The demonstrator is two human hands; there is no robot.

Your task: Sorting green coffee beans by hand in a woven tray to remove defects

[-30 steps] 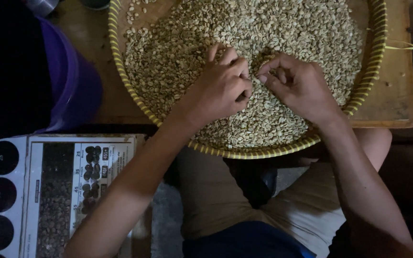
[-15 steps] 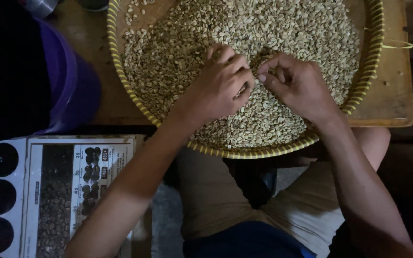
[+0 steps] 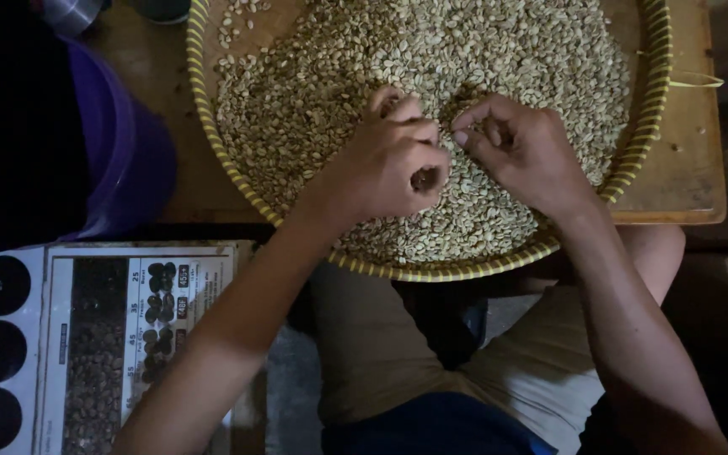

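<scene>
My left hand (image 3: pixel 389 164) sits curled over the middle of the pale beans (image 3: pixel 499 50), its fingers folded around a few beans that show in the hollow by my thumb. My right hand (image 3: pixel 520 147) is just beside it, fingertips pinched together down in the pile; whether a bean sits between them I cannot tell. The beans fill the round woven tray (image 3: pixel 212 126) with its yellow rim, which takes up the top centre of the frame on the wooden counter (image 3: pixel 684 168).

To do this picking well, I judge I should keep my left palm cupped so the collected beans do not slip back into the heap, and work my right fingertips lightly, spreading a thin layer so each bean shows. A purple bucket (image 3: pixel 128 143) stands at the left edge, and a printed chart (image 3: pixel 120 337) of dark bean pictures lies lower left.
</scene>
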